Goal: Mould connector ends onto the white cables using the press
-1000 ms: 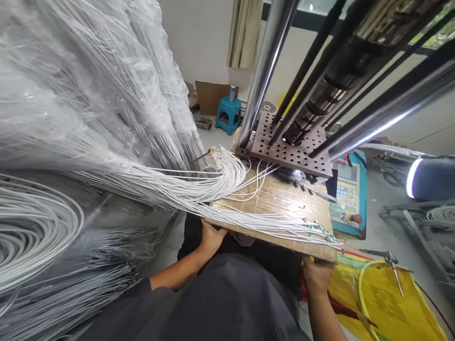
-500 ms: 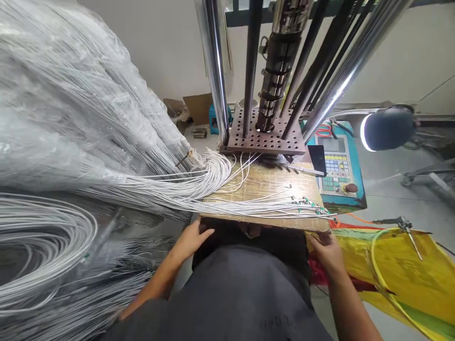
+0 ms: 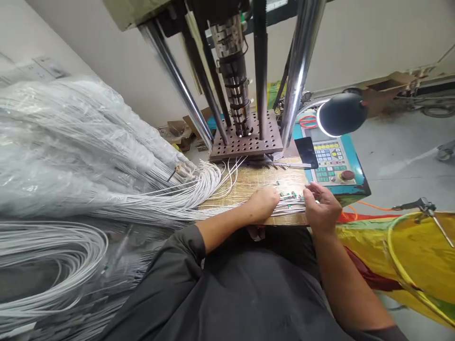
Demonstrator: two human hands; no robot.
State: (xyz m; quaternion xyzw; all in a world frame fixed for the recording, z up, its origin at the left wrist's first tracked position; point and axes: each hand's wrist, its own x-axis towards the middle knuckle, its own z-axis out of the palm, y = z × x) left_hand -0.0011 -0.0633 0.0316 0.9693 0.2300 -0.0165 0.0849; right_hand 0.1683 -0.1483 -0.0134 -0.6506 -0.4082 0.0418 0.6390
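Note:
A bundle of long white cables [image 3: 213, 213] runs from the left across the wooden work surface [image 3: 249, 182]. My left hand [image 3: 263, 203] lies over the cables near their right ends, fingers curled round part of the bundle. Small green and metal end pieces [image 3: 291, 194] show between my hands. My right hand [image 3: 322, 203] is at the right edge of the surface, beside the cable ends, its thumb and fingers bent and a little apart. Whether it touches the tips is hard to tell.
A press with a perforated plate [image 3: 249, 146] and steel columns stands behind. At the right are a teal control panel [image 3: 329, 161], a lamp [image 3: 343, 113] and a yellow bag [image 3: 419, 246]. Plastic-wrapped cable bundles [image 3: 71, 137] and a coil [image 3: 81, 246] fill the left.
My left hand has moved from the front left edge onto the cables. My right hand has risen from the front right edge to the cable ends. The view has shifted.

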